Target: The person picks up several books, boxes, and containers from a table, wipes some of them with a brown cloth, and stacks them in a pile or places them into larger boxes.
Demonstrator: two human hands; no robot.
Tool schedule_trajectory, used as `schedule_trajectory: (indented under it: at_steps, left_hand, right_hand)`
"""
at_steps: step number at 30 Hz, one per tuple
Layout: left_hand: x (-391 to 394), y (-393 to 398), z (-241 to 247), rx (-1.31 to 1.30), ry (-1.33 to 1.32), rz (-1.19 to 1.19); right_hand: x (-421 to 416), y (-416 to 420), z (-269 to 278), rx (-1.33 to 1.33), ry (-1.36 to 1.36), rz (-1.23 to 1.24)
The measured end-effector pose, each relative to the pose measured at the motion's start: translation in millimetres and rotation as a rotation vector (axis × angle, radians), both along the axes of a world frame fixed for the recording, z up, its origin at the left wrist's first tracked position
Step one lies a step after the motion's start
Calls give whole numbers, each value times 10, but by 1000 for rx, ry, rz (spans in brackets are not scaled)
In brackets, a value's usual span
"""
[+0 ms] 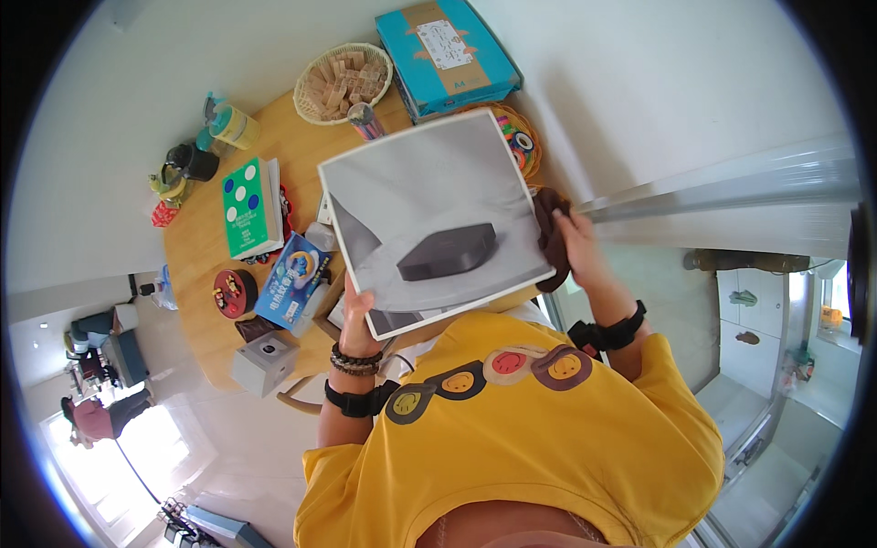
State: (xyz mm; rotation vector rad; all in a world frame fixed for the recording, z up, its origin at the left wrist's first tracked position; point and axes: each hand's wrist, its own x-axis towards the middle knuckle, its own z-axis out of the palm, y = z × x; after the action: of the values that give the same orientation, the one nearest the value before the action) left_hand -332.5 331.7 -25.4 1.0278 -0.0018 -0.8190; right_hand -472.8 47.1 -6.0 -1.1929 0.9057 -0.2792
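Note:
A large flat white-edged box (438, 178), printed with a picture of a dark rounded device, is tilted up in front of me above the table. My left hand (357, 322) grips its lower left edge, thumb on the printed face. At the box's right edge my right hand (582, 252) holds a dark brown cloth (552, 236), which lies against that side. Whether those right fingers also bear on the box is hidden by the cloth. Part of a woven basket (531, 130) with colourful rolls shows behind the box's upper right corner.
On the wooden table (195, 274) are a basket of wooden blocks (346, 79), a teal box (449, 55), a green book (248, 209), a blue carton (291, 281), a round red tin (234, 293) and a white cube box (266, 363). A person (103, 418) is far left.

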Motion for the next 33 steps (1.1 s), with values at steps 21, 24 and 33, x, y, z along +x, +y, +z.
schedule_trajectory:
  at_steps: [21, 24, 33]
  left_hand:
    - [2850, -2693, 374, -11, 121, -146]
    - [3037, -2906, -43, -15, 188, -131]
    - [3470, -3268, -348, 189, 112, -107]
  right_hand:
    - [69, -383, -61, 116, -266, -245]
    - [56, -386, -258, 9, -165, -202]
    - [347, -471, -445, 115, -205, -212]
